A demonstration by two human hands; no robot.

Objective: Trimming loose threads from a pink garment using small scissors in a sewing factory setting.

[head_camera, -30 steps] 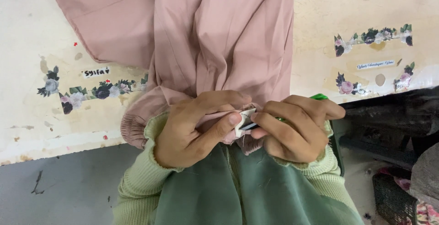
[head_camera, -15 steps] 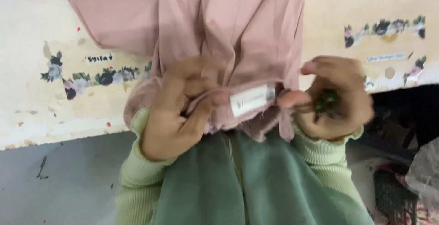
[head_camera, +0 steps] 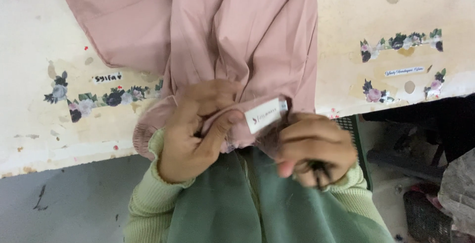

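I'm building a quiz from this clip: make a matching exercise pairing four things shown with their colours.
Things:
1. garment
2. sewn-in label
3. sleeve cuffs
4. worktable

Colours:
A. white
B. cream, with flower stickers
C. dusty pink
D. light green

Pairs: 1-C, 2-A, 3-D, 4-B. The left hand pinches the pink fabric beside the label; the right hand is at the label's other end.

cream worktable (head_camera: 39,35), flower stickers (head_camera: 94,99) along edge; pink garment (head_camera: 237,30) draped on top.
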